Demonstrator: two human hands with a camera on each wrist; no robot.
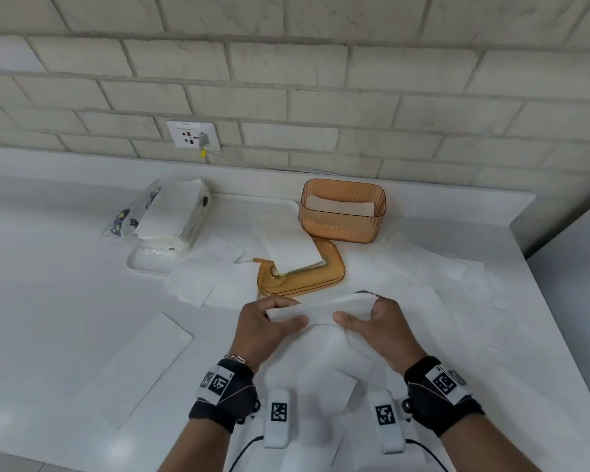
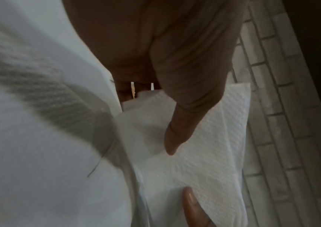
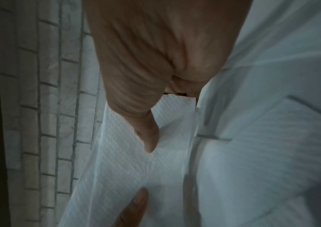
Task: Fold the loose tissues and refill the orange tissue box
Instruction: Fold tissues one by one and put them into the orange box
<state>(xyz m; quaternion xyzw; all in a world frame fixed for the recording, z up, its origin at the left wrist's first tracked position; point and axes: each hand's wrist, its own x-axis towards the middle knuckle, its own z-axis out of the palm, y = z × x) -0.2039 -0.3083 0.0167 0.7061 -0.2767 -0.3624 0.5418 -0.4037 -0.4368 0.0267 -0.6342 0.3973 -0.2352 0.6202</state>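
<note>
Refill judged early: from the left, loose sheets (image 1: 143, 362) are spread over the surface (image 1: 48, 301); the box (image 1: 343, 208), open at centre back, holds a few folded sheets. One tissue (image 1: 321, 310) is pinched above the surface, left hand (image 1: 264, 327) and right hand (image 1: 380, 327) thumbs on top.
</note>
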